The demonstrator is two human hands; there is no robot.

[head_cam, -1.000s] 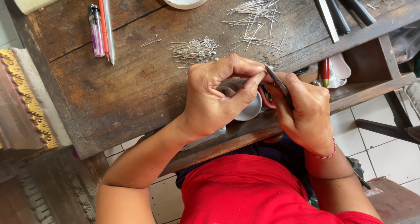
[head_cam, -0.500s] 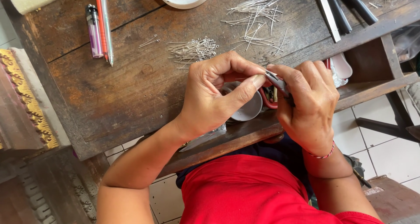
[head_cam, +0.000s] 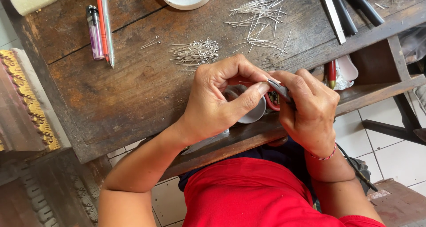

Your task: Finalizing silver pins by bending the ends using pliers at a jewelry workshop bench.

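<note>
Gripping red-handled pliers [head_cam: 276,94] in my right hand [head_cam: 310,111] over the table [head_cam: 133,89] edge | left hand [head_cam: 217,103] pinched shut at the plier tips, thumb touching | pile of eye pins [head_cam: 195,53] lies just beyond

The right hand [head_cam: 310,111] has rolled further over the red-handled metal pliers [head_cam: 277,94], its knuckles now turned up and covering most of the handles. The left hand [head_cam: 217,103] has drawn its thumb tip up against the plier nose, where the fingertips of both hands meet.
</note>
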